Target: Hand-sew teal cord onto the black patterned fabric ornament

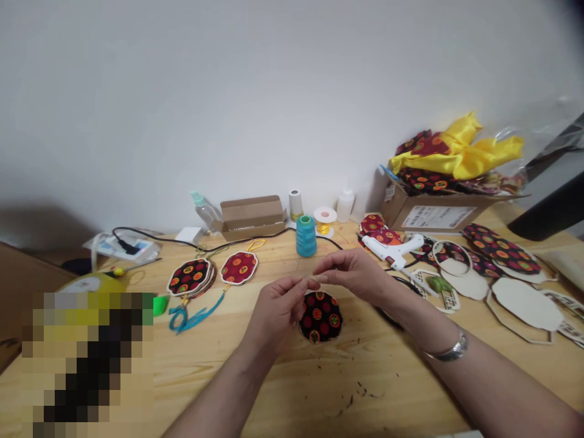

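Note:
Just above the table, my left hand (279, 304) and my right hand (354, 275) meet fingertip to fingertip. Each is closed in a pinch, and whatever lies between the fingers is too small to make out. Below them is a scalloped ornament (321, 317) covered in black fabric with red and orange round motifs; my left fingers hide part of its left edge. Beyond the hands stands a cone of blue thread (306, 237). A red fabric ornament (239, 268) with a yellow loop and a stack of black ones (190, 277) with blue tassels lie to the left.
A white glue gun (391, 250) rests at the right beside pale wooden shapes (525, 302). Behind it stands a carton (440, 216) heaped with fabric. Along the wall are a small open box (252, 218), a yellow ribbon spool (325, 215) and a black cable (214, 248).

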Tool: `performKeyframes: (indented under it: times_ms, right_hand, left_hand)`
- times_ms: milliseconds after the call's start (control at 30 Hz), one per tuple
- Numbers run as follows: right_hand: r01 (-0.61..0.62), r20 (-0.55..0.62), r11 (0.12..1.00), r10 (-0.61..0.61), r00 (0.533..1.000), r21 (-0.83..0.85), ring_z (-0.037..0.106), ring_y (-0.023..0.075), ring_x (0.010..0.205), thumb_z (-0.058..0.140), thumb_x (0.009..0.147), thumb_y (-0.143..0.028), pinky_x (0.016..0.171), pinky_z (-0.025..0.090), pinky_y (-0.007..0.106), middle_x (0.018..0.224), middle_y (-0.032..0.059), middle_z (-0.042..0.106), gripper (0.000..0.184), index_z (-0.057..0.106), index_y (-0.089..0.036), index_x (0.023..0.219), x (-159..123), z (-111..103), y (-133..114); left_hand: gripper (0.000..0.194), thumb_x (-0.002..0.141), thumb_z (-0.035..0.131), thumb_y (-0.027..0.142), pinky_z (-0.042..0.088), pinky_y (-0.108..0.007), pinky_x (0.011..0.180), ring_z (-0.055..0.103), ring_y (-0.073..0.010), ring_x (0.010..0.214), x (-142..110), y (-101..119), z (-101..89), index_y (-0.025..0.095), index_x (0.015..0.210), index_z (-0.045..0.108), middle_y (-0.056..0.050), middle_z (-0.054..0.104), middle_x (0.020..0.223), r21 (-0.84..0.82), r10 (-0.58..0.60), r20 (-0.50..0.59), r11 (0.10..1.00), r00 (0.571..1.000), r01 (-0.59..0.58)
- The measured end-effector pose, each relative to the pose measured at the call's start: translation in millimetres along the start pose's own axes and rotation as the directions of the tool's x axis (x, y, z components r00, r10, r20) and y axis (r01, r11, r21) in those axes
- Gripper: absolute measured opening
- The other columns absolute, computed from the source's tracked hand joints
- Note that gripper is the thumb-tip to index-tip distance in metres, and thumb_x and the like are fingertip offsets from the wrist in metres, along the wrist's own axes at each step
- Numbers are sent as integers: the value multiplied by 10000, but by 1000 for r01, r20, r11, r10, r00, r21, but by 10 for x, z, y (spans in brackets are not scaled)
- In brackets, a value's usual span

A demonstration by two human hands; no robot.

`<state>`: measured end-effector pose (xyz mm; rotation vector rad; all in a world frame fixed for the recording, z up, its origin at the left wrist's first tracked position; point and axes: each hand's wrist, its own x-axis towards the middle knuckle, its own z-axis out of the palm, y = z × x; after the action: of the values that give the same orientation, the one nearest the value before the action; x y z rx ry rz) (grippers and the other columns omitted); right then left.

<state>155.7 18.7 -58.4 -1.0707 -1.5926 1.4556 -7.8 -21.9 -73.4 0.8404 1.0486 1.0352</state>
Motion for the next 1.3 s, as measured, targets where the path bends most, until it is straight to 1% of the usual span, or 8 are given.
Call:
performKeyframes:
  times_ms: [167,433,633,733,833,1000,1167,1300]
  right_hand:
    - [10,49,1000,-10,999,15,598,131,664,704,638,-308,657,468,265,700,28,674,200,668,-131,725,-28,5,-21]
    - [134,66,965,-122,990,-225,486,84,576,631,723,-251,539,380,198,590,-20,568,146,615,-130,643,-44,-1,-24]
    - [275,116,914,-251,961,-298,483,95,644,623,737,-191,612,387,213,650,-13,546,107,616,-137,645,-84,-35,-95]
    - [326,146,899,-295,944,-292,497,98,689,650,723,-191,650,396,217,707,-6,534,60,657,-146,683,-89,-27,-86]
    - [317,112,906,-297,948,-281,498,100,678,658,719,-202,642,399,218,685,-9,522,83,658,-143,661,-72,-7,-57]
    - [246,4,926,-256,967,-288,478,101,621,639,717,-186,591,381,221,608,-12,529,135,613,-134,595,-33,-6,-20]
    - [192,7,950,-197,980,-247,475,96,596,645,709,-233,560,373,216,607,-11,534,142,623,-133,611,-18,-10,18]
    - [175,-5,957,-181,984,-231,466,95,590,646,702,-243,553,362,218,604,-13,524,154,620,-128,604,-22,1,21]
  left_hand:
    - [274,673,674,364,137,-209,410,237,-37,391,-19,7,23,98,737,685,74,328,393,8,-19,-2,1000,1000,19]
    - [275,686,668,363,143,-211,416,235,-39,403,-8,-29,18,98,756,684,75,320,409,4,-12,25,1000,1000,11]
    - [245,676,679,354,117,-199,398,214,-28,385,4,-14,17,111,701,663,85,305,406,-58,-28,-21,998,999,27]
    - [241,679,680,354,125,-196,394,213,-25,387,0,-16,24,115,680,652,84,310,415,-69,-39,4,997,999,40]
    - [240,682,677,350,135,-194,389,213,-21,381,-15,-18,40,111,668,654,71,357,424,-63,-48,52,997,997,51]
    - [259,696,655,349,164,-199,383,242,-13,384,-42,-5,69,99,752,695,-51,619,627,-15,-48,82,999,995,49]
    - [252,712,636,355,184,-202,383,262,-19,381,-45,1,66,108,698,684,-46,615,605,21,-41,111,999,993,39]
    - [245,724,629,348,168,-197,386,291,-20,379,-37,-8,51,108,726,674,-12,561,555,22,-47,120,999,992,45]
